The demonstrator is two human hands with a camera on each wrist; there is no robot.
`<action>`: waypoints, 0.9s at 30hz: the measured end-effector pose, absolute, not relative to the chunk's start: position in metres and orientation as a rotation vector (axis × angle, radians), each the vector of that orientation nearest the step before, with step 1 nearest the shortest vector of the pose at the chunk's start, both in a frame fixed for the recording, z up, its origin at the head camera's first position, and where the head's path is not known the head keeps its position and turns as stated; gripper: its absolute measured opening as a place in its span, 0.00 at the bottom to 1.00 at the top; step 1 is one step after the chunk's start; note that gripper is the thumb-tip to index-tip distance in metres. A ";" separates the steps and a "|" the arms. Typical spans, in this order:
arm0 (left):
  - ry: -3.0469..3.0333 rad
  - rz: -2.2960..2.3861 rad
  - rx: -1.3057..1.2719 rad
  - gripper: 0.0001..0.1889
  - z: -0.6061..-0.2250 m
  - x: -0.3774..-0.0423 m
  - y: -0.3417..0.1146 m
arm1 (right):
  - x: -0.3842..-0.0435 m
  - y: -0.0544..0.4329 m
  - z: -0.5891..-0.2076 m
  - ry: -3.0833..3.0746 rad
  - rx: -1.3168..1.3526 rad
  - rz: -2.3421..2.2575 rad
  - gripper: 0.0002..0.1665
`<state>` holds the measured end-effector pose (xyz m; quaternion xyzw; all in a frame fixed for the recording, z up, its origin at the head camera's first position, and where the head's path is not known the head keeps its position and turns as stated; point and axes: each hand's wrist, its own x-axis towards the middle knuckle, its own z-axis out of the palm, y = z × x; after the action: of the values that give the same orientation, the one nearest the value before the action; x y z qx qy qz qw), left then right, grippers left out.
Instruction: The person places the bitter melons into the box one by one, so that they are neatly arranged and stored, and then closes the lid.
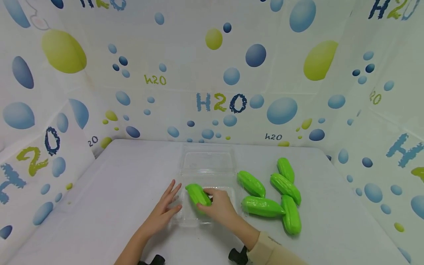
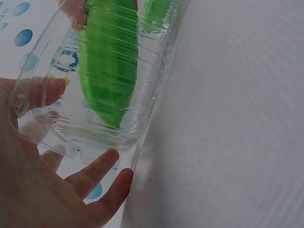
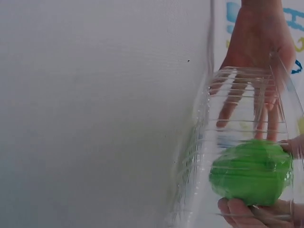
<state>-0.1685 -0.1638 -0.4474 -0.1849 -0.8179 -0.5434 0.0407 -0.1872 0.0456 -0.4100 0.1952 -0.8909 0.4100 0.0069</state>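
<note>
A bright green, ribbed, cucumber-like vegetable (image 1: 196,193) lies at a slant in the left part of an opened clear plastic clamshell box (image 1: 185,222). My right hand (image 1: 222,207) holds it from the right, thumb on the near side and fingers on the far side. Beside the box's left wall, my left hand (image 1: 163,209) has its fingers spread and extended. The left wrist view shows the vegetable (image 2: 109,61) through the ridged wall, with the left hand (image 2: 52,185) around the box's corner. Through the plastic in the right wrist view, right-hand fingers (image 3: 242,213) touch the vegetable's side.
The box's clear lid (image 1: 208,162) lies folded back on the far side. Several more green vegetables (image 1: 263,207) lie in a loose group right of the box on the white table (image 1: 126,184). A dotted H2O-print sheet (image 1: 179,51) hangs behind and at both sides.
</note>
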 end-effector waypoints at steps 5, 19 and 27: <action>-2.503 -1.673 -0.576 0.32 -0.447 -0.169 -0.164 | -0.187 0.041 -0.414 -2.790 0.590 1.269 0.28; -2.515 -1.643 -0.557 0.32 -0.449 -0.169 -0.163 | -0.187 0.028 -0.420 -2.843 0.595 1.337 0.35; -2.528 -1.638 -0.525 0.31 -0.448 -0.167 -0.163 | -0.189 0.028 -0.420 -2.854 0.656 1.399 0.34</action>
<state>-0.1672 -0.1629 -0.4477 -0.1717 -0.8261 -0.5351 0.0421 -0.1887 0.0277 -0.4201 0.2019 -0.8783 0.4304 -0.0520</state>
